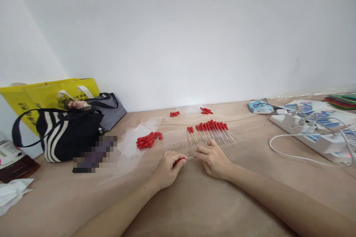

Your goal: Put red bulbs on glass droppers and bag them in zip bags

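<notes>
My left hand (170, 166) is closed round a red rubber dropper bulb (178, 161). A thin glass dropper tube (189, 158) runs from that bulb to my right hand (213, 158), whose fingers are pinched on its other end. Whether the tube sits inside the bulb is hidden by my left fingers. Just beyond my hands lies a row of bare glass tubes (174, 139). To its left is a pile of loose red bulbs (147, 140). On its right, several droppers with red bulbs on glass tubes (214, 130) lie side by side, close to my right hand.
Clear plastic bags (129, 144) lie left of the bulbs. More tubes (193, 110) and bulbs (206, 111) are near the wall. A black bag (69, 133) and a yellow bag (41, 100) stand left. A power strip (308, 137) with white cables and a blue mask (260, 107) are right.
</notes>
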### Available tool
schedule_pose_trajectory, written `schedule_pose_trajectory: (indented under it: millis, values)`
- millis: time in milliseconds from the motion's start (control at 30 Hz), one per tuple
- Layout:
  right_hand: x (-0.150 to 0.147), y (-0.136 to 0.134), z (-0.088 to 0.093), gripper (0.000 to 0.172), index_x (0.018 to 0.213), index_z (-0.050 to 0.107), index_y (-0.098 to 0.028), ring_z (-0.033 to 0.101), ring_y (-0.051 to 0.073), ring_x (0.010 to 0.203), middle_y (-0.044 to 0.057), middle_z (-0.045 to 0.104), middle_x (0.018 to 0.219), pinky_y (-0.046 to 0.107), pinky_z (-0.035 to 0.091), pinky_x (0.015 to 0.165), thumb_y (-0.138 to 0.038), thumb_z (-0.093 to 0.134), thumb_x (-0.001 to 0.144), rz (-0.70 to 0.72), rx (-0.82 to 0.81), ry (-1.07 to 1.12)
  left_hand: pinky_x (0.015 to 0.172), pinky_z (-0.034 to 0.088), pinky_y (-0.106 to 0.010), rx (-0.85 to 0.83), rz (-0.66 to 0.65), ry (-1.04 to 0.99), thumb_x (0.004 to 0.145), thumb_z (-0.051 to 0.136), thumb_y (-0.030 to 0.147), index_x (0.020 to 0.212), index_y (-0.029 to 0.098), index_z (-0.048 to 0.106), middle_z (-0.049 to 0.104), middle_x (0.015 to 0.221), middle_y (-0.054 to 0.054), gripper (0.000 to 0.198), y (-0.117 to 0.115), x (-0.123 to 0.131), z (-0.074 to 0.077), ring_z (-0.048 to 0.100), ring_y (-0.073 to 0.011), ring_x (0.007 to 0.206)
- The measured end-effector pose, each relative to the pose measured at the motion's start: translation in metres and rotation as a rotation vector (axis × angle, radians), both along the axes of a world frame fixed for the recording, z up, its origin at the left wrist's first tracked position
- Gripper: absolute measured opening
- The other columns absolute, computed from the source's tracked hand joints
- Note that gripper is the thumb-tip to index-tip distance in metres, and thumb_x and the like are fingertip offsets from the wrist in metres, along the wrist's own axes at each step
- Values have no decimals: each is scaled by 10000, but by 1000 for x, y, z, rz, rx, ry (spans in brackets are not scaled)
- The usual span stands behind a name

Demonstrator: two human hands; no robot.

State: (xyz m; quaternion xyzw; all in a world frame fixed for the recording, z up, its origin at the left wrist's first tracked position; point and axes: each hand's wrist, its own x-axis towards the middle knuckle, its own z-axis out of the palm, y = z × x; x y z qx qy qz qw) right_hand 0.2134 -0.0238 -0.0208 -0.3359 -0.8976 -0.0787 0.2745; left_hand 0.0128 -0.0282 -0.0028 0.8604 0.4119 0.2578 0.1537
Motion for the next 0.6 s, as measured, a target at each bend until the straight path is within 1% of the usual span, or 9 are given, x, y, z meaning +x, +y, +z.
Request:
schedule_pose_trajectory:
  millis: [133, 267, 433, 500, 600]
  values:
    - [-4, -5, 1, 194, 806, 577, -174, 416, 111, 607, 16, 559, 736, 291, 210, 648, -144, 385, 816, 2, -78, 82, 728, 382, -303, 39, -43, 12, 834, 409, 266, 755, 178, 599, 598, 630, -6, 224, -1, 1, 1, 522, -155, 653]
    - [-8, -8, 0, 201, 786, 561, -174, 436, 111, 613, 8, 561, 708, 281, 220, 642, -164, 367, 837, 0, -159, 130, 722, 375, -304, 47, -62, 11, 840, 393, 278, 714, 174, 583, 582, 610, -8, 251, -2, 3, 1, 510, -153, 642]
    - [-8, -8, -2, 210, 777, 557, -180, 460, 110, 625, 9, 570, 716, 279, 229, 647, -185, 360, 850, 26, -196, 111, 715, 368, -309, 22, -122, 41, 843, 386, 278, 718, 181, 595, 588, 612, -6, 262, -1, 4, 0, 508, -142, 602]
    - [-8, -7, -1, 213, 773, 556, -178, 467, 111, 633, 9, 569, 716, 276, 237, 646, -193, 359, 854, 38, -213, 93, 718, 370, -308, 14, -136, 50, 841, 393, 286, 726, 183, 604, 597, 625, -10, 261, -1, 4, 0, 518, -146, 612]
    - [-8, -7, 2, 213, 804, 556, -178, 483, 113, 664, 10, 570, 731, 269, 255, 651, -193, 352, 864, 34, -258, 111, 733, 384, -299, -24, -117, 19, 838, 402, 290, 773, 191, 613, 619, 685, -15, 242, 1, 2, 0, 542, -154, 675]
